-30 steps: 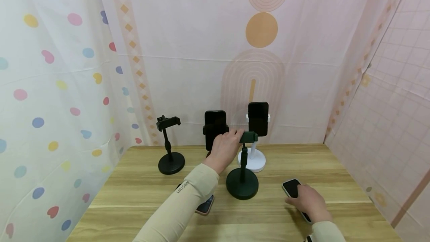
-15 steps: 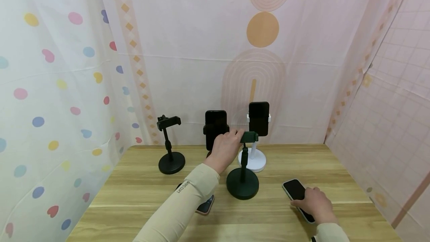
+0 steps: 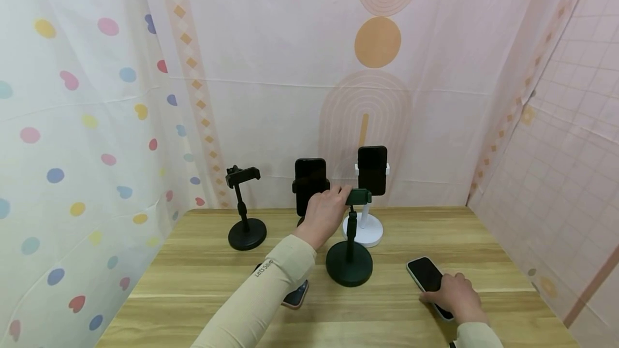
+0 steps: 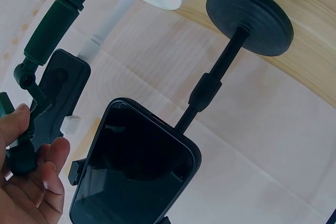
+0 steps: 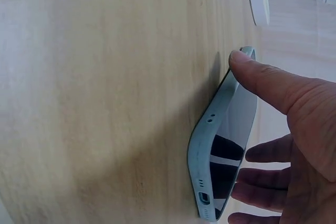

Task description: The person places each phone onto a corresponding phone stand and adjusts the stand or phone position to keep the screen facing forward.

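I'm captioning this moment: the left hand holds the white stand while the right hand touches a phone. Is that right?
Wrong colour: the left hand holds the green stand, as the left wrist view shows, while the right hand touches a phone.

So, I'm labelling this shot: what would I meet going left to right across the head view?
Dotted curtain, empty black stand, left upright phone, green stand, pale-cased phone, gridded curtain. Left hand, right hand, white stand and more overlap, so left out.

Patterned curtains [image 3: 271, 42] around a wood-grained table [image 3: 372, 310] suggest a makeshift booth.
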